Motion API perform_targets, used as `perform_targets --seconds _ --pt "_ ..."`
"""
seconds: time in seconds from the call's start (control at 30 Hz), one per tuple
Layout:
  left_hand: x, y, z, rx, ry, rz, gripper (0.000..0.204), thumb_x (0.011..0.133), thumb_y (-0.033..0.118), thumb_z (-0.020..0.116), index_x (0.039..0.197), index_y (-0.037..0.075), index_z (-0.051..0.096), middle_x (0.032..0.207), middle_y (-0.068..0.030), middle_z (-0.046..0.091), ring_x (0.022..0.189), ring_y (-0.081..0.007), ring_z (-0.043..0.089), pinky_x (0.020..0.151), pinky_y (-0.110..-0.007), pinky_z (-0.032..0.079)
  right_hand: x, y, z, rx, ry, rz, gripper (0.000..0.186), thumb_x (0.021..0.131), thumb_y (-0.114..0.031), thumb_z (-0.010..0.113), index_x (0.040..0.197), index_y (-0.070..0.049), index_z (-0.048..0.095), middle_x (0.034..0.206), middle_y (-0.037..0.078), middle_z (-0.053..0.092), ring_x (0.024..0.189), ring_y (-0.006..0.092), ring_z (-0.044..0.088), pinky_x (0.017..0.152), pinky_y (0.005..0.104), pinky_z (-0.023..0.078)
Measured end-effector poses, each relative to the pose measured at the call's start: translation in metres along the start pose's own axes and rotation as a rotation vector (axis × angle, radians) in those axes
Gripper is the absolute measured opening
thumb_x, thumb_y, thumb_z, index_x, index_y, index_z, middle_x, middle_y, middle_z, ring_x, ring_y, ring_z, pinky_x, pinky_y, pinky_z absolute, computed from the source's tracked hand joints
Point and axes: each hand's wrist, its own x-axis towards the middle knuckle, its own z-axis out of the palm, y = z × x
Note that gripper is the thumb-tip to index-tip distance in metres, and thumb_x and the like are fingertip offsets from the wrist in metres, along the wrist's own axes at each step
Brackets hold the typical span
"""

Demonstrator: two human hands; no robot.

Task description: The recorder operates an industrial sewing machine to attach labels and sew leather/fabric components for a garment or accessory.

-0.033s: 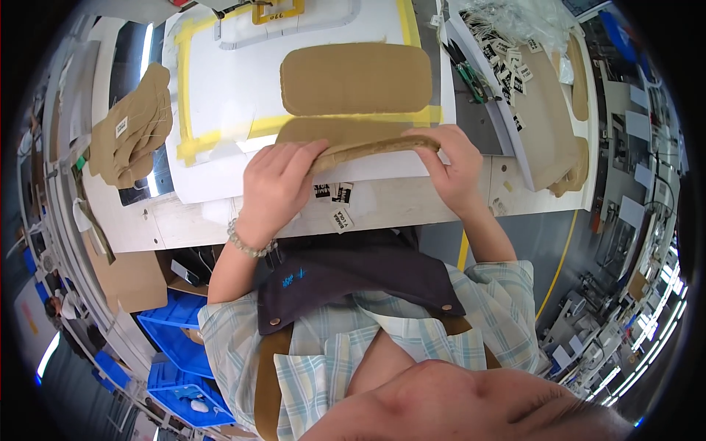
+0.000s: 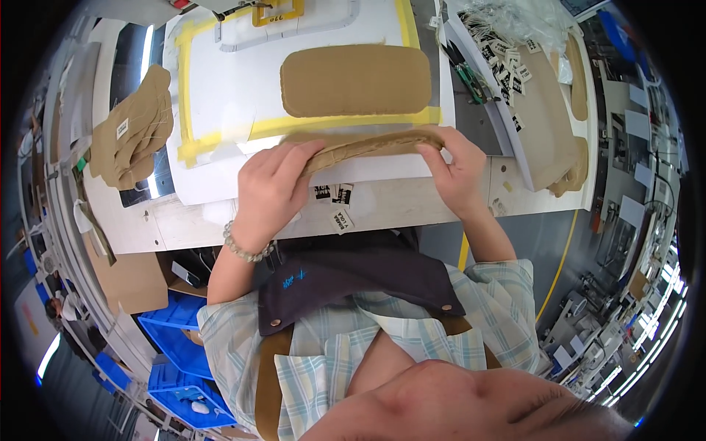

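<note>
A tan fabric piece (image 2: 368, 153) with a thick folded edge stretches between my two hands, just above the table's near side. My left hand (image 2: 273, 176) is closed on its left end, thumb and fingers pinching it. At the other end my right hand (image 2: 456, 165) grips it, the thumb below the edge. Just beyond lies a flat tan panel (image 2: 356, 81) with rounded corners, on a white board (image 2: 228, 95) edged in yellow tape. Several small black-and-white labels (image 2: 341, 220) lie on the table close to me, between my hands.
Overlapping tan pieces (image 2: 136, 132), one bearing a label, lie at the left. On the right, a white-edged tray (image 2: 507, 140) holds loose labels (image 2: 507, 73) and tan fabric. Green-handled snips (image 2: 471, 82) lie beside it. Blue crates (image 2: 176, 331) stand below the table, left.
My left hand has shifted slightly left and the held edge now slants more, rising toward my right hand. Both hands keep their grip on the fabric.
</note>
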Motion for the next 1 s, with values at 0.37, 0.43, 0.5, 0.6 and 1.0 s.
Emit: perform_targets --seconds 0.37,0.43,0.5,0.6,1.0 --pt "0.040 -0.019 -0.001 -0.592 -0.355 -0.384 0.038 0.086 0.007 0.070 0.122 0.003 0.060 0.092 -0.0120 0.070 0.082 -0.0191 0.065 0.080 -0.030 0.052 0.007 0.005 0.005 0.675 0.021 0.537 0.029 0.095 -0.008 0.063 0.122 0.003 0.063 0.092 0.006 0.072 0.081 0.0045 0.063 0.070 0.0202 0.051" --pt "0.041 -0.021 0.005 -0.603 -0.301 -0.384 0.039 0.085 0.008 0.071 0.123 0.005 0.061 0.094 -0.0119 0.071 0.086 -0.0206 0.068 0.081 -0.032 0.053 0.002 0.008 0.007 0.643 0.031 0.547 0.030 0.095 -0.008 0.063 0.123 0.003 0.063 0.091 0.005 0.071 0.078 0.0036 0.062 0.068 0.0198 0.050" --pt "0.041 -0.023 0.007 -0.577 -0.308 -0.380 0.040 0.085 0.009 0.072 0.122 0.006 0.061 0.094 -0.0127 0.071 0.088 -0.0218 0.069 0.081 -0.032 0.053 0.000 0.011 0.007 0.615 0.039 0.555 0.031 0.094 -0.007 0.064 0.124 0.003 0.062 0.089 0.004 0.071 0.076 0.0026 0.061 0.067 0.0195 0.049" --pt "0.041 -0.024 0.010 -0.461 -0.317 -0.360 0.040 0.083 0.011 0.074 0.121 0.007 0.062 0.094 -0.0143 0.071 0.088 -0.0245 0.070 0.080 -0.033 0.053 -0.004 0.012 0.000 0.484 0.009 0.547 0.036 0.091 -0.004 0.066 0.126 0.001 0.062 0.089 0.002 0.069 0.071 0.0021 0.059 0.063 0.0194 0.047" --pt "0.033 -0.020 0.015 -0.230 -0.149 -0.267 0.037 0.080 0.023 0.077 0.112 0.010 0.064 0.077 -0.0119 0.068 0.063 -0.0275 0.064 0.060 -0.035 0.050 -0.027 0.002 -0.016 0.490 0.010 0.639 0.067 0.083 -0.001 0.073 0.144 -0.004 0.045 0.102 0.004 0.067 0.078 0.0058 0.062 0.066 0.0195 0.048"
